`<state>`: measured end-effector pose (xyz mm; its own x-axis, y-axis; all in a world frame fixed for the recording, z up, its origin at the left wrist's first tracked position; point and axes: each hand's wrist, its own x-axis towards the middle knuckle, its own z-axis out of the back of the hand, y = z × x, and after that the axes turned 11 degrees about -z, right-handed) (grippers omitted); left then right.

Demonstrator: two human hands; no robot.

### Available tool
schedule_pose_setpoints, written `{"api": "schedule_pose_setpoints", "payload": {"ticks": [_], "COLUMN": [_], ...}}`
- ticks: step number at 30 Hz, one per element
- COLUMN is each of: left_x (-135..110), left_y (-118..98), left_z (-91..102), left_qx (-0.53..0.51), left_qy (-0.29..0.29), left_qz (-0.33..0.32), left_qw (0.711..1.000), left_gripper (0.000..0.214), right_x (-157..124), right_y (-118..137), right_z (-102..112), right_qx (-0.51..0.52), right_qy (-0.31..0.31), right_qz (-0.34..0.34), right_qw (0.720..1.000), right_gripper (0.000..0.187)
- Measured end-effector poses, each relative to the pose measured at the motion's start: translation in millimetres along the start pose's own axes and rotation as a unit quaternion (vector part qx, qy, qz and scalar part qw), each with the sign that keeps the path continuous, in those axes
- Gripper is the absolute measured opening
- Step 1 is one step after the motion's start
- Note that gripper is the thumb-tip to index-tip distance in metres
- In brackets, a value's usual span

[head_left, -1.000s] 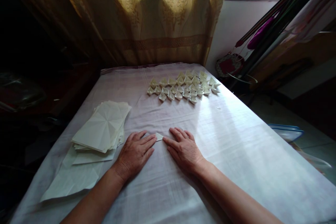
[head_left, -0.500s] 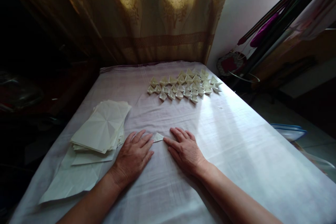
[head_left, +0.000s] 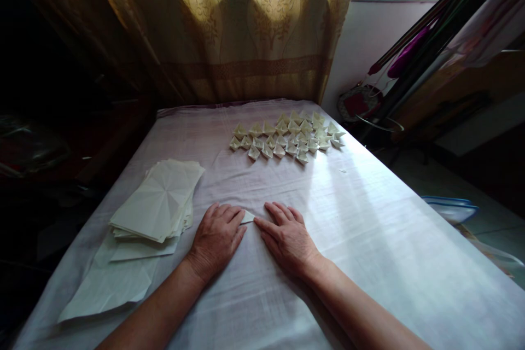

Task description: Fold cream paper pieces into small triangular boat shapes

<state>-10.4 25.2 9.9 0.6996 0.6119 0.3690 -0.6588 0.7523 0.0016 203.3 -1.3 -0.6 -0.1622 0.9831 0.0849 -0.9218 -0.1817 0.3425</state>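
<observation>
A small folded paper piece (head_left: 248,217) lies on the white cloth-covered table (head_left: 369,240), between my two hands. My left hand (head_left: 217,238) lies flat with its fingers stretched out, and the fingertips rest on the paper's left part. My right hand (head_left: 285,235) is also flat and open, its index fingertip touching the paper's right corner. Most of the paper piece is hidden under my left fingers.
A stack of creased white paper sheets (head_left: 158,205) sits at my left over larger loose sheets (head_left: 109,284). Several small folded paper pieces (head_left: 287,136) lie in rows at the far side. A patterned curtain (head_left: 229,27) hangs behind. A blue-rimmed container (head_left: 449,209) is off the table's right edge.
My left hand has slid to the right and its fingers now cover more of the small paper piece. My right hand has hardly moved.
</observation>
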Motion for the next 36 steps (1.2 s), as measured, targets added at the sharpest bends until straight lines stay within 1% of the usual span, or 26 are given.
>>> {"api": "schedule_pose_setpoints", "payload": {"ticks": [4, 8, 11, 13, 16, 20, 24, 27, 29, 32, 36], "left_x": [0, -2, -1, -1, -2, -4, -6, -5, -3, -1, -1], "left_y": [0, 5, 10, 12, 11, 8, 6, 5, 5, 5, 6], "left_z": [-1.6, -2.4, -5.1, -8.4, -13.4, -15.5, -13.3, -10.8, -9.1, -7.2, -6.7], "left_qx": [-0.011, -0.044, -0.092, -0.112, -0.122, -0.131, -0.135, -0.145, -0.156, -0.180, -0.205], "left_qy": [0.002, 0.000, -0.007, -0.025, -0.063, -0.094, -0.111, -0.104, -0.093, -0.083, -0.096], "left_qz": [0.000, 0.005, 0.032, 0.055, 0.079, 0.084, 0.075, 0.068, 0.070, 0.071, 0.084], "left_qw": [1.000, 0.999, 0.995, 0.992, 0.987, 0.983, 0.982, 0.982, 0.981, 0.978, 0.971], "left_gripper": [0.029, 0.029, 0.025, 0.021, 0.019, 0.014, 0.015, 0.016, 0.013, 0.008, 0.006], "right_x": [-1, 1, 3, 4, 6, 7, 6, 5, 5, 5, 6], "right_y": [0, 2, 5, 8, 11, 11, 8, 8, 9, 10, 10], "right_z": [0, 2, 5, 7, 5, -3, -11, -12, -11, -8, -6], "right_qx": [0.005, 0.009, 0.016, 0.030, 0.064, 0.105, 0.119, 0.130, 0.137, 0.144, 0.165], "right_qy": [-0.003, 0.005, 0.011, 0.004, -0.022, -0.072, -0.119, -0.141, -0.140, -0.123, -0.119], "right_qz": [0.001, -0.003, -0.009, -0.012, -0.010, 0.010, 0.028, 0.042, 0.043, 0.037, 0.038], "right_qw": [1.000, 1.000, 1.000, 0.999, 0.998, 0.992, 0.985, 0.981, 0.980, 0.981, 0.978], "right_gripper": [0.036, 0.036, 0.035, 0.033, 0.028, 0.025, 0.030, 0.029, 0.026, 0.021, 0.020]}}
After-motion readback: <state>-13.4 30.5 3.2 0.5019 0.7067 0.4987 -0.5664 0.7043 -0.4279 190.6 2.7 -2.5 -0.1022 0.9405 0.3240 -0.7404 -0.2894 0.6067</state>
